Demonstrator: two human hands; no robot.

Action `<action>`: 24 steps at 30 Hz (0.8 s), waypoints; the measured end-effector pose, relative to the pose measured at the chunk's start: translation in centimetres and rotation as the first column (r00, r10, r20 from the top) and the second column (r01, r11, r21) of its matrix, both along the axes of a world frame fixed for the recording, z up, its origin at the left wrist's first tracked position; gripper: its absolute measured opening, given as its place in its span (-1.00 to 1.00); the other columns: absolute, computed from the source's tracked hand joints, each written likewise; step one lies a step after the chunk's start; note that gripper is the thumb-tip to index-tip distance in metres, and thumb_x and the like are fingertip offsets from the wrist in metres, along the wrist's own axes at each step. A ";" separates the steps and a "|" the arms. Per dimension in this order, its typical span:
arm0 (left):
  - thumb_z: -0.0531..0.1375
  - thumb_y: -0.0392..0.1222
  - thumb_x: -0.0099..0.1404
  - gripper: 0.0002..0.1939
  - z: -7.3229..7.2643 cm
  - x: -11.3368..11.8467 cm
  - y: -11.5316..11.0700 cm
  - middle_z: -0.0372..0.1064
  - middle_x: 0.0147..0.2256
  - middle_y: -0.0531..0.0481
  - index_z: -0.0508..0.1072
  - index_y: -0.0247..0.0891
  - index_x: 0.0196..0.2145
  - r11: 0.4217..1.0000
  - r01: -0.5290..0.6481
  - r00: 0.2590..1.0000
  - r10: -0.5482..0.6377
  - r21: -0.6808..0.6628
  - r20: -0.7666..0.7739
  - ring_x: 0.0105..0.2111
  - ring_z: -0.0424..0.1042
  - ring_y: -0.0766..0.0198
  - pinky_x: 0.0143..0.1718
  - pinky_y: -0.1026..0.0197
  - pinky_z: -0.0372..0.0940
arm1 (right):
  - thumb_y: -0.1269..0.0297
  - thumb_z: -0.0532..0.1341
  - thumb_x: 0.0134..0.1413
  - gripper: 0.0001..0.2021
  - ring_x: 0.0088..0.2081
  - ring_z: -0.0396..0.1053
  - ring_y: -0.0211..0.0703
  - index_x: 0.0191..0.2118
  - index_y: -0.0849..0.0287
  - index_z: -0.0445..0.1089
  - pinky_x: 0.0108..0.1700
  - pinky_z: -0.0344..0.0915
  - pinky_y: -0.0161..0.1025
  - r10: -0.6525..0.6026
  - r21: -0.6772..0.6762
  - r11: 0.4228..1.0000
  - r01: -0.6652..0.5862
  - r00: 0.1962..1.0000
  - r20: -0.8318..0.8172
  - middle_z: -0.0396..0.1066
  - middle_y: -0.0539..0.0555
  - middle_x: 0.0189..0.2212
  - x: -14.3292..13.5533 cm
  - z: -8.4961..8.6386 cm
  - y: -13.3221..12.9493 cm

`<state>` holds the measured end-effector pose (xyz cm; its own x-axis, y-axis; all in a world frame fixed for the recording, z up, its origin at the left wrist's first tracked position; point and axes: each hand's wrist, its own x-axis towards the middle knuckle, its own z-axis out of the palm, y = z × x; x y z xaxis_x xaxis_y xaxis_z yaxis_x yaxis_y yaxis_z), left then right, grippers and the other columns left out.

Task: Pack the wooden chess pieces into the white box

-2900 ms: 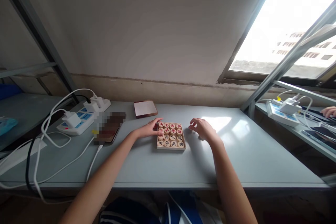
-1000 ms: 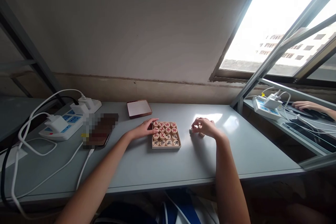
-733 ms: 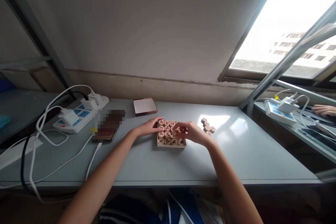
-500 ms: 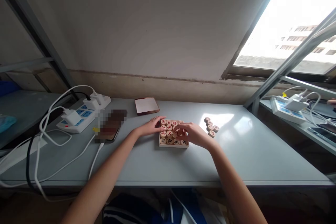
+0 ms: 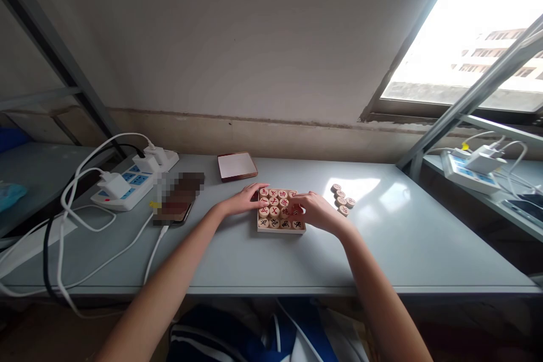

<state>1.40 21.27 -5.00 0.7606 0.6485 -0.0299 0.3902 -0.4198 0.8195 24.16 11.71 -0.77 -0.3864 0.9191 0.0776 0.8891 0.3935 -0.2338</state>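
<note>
A shallow box (image 5: 280, 231) on the desk holds rows of round wooden Chinese chess pieces (image 5: 274, 211) with red and black characters. My left hand (image 5: 244, 200) grips the box at its left side, fingers at the far corner and thumb over the edge pieces. Over the right half of the box is my right hand (image 5: 314, 210), its bent fingers closed at a piece near the right edge. That piece is mostly hidden by the fingers. Several loose Chinese chess pieces (image 5: 340, 201) lie on the desk to the right of this hand.
Behind the box lies an open box lid (image 5: 237, 167). A phone (image 5: 180, 201), partly pixelated, and a power strip (image 5: 136, 181) with white chargers and cables are on the left of the grey desk (image 5: 271, 266). Another power strip (image 5: 470, 172) stands at far right.
My right hand has shifted slightly right over the box, uncovering more pieces in the middle. My left hand stays at the box's left side.
</note>
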 end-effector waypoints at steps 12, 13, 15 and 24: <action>0.12 0.12 0.15 -0.33 0.1 -0.1 0.1 -0.02 0.19 -0.04 0.07 -0.07 0.17 0.999 0.016 1.000 -0.015 0.030 -0.024 0.16 0.01 0.02 0.12 0.08 0.03 | 0.20 0.17 0.04 -0.86 -0.47 0.24 -0.29 -0.36 0.01 0.49 -0.43 0.10 -0.35 0.012 -0.108 0.994 -0.031 0.986 -0.169 0.43 -0.03 -0.42 1.3 0.5 -0.2; 0.12 0.12 0.16 -0.33 0.1 -0.1 0.1 -0.02 0.19 -0.05 0.07 -0.08 0.17 0.999 0.018 1.000 -0.017 0.033 -0.022 0.16 0.01 0.03 0.12 0.08 0.04 | 0.19 0.17 0.03 -0.85 -0.46 0.25 -0.29 -0.36 0.02 0.49 -0.42 0.10 -0.34 0.019 -0.114 0.993 -0.039 0.985 -0.174 0.44 -0.02 -0.41 1.3 0.5 -0.2; 0.12 0.13 0.15 -0.33 0.0 -0.1 0.1 -0.02 0.19 -0.05 0.07 -0.08 0.17 0.999 0.018 1.000 -0.018 0.036 -0.018 0.16 0.01 0.03 0.11 0.08 0.04 | 0.21 0.15 0.04 -0.84 -0.46 0.26 -0.27 -0.36 0.05 0.49 -0.42 0.11 -0.34 0.015 -0.120 0.992 -0.037 0.984 -0.175 0.44 0.00 -0.41 1.3 0.3 -0.2; 0.11 0.13 0.15 -0.33 0.3 0.0 -0.1 -0.01 0.19 -0.05 0.07 -0.08 0.17 1.000 0.006 0.999 -0.005 0.025 -0.036 0.17 0.00 0.04 0.13 0.08 0.02 | 0.21 0.10 0.09 -0.78 -0.50 0.24 -0.28 -0.27 0.08 0.49 -0.44 0.13 -0.34 -0.068 -0.107 0.993 0.051 0.984 -0.165 0.41 0.03 -0.48 1.4 0.1 0.1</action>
<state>1.36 21.21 -4.75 0.7630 0.6451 -0.0409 0.4165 -0.4422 0.7943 25.54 11.79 -0.69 -0.3200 0.9465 0.0410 0.8549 0.3071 -0.4182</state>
